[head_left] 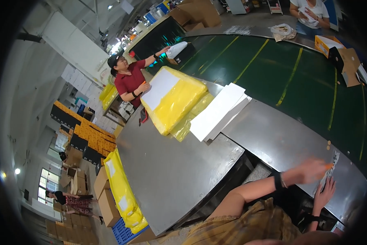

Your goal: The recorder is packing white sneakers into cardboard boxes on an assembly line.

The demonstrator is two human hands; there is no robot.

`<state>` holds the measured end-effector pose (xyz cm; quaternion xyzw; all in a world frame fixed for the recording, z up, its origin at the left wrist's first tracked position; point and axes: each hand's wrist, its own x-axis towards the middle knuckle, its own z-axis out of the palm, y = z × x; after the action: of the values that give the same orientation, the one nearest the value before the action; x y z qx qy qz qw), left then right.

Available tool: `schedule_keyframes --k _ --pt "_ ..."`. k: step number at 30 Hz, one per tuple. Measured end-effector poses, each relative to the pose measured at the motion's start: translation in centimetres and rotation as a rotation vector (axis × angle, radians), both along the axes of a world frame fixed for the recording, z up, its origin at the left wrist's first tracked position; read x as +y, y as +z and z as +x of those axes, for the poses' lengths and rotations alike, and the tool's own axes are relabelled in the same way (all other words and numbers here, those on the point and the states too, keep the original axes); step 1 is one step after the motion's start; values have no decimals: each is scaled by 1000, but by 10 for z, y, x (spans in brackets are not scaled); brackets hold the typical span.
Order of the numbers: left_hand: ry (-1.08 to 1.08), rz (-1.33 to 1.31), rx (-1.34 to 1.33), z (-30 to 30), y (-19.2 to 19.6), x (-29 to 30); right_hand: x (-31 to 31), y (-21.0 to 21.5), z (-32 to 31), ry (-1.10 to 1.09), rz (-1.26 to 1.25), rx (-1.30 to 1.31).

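Observation:
My left hand [308,171], with a black band at the wrist, is over the edge of the metal table, smeared by motion. A small orange thing [329,166] shows at its fingertips; I cannot tell whether it is held or worn. Just below it, my right hand [324,192] lies on the metal with its fingers spread, holding nothing. Between and above the hands runs a whitish, scuffed residue patch [335,159] on the metal table [269,126]. Small round tan discs [329,143] lie just beyond it.
A green belt [257,65] with yellow lines runs beyond the table. White sheets [220,110] and a yellow plastic-wrapped bundle [175,100] lie to the left. A co-worker in a red shirt [130,79] reaches toward a white package [176,50]. A gap [253,167] separates the metal tops.

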<state>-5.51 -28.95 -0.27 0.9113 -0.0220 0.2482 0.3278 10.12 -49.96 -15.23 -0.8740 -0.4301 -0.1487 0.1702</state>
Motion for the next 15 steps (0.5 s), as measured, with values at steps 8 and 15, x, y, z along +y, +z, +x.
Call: schedule_keyframes --k 8,15 --pt "-323 241 -125 45 96 -90 0 -13 3 42 -28 12" --pt "-449 288 -283 55 132 -113 5 -8 7 57 -73 39"
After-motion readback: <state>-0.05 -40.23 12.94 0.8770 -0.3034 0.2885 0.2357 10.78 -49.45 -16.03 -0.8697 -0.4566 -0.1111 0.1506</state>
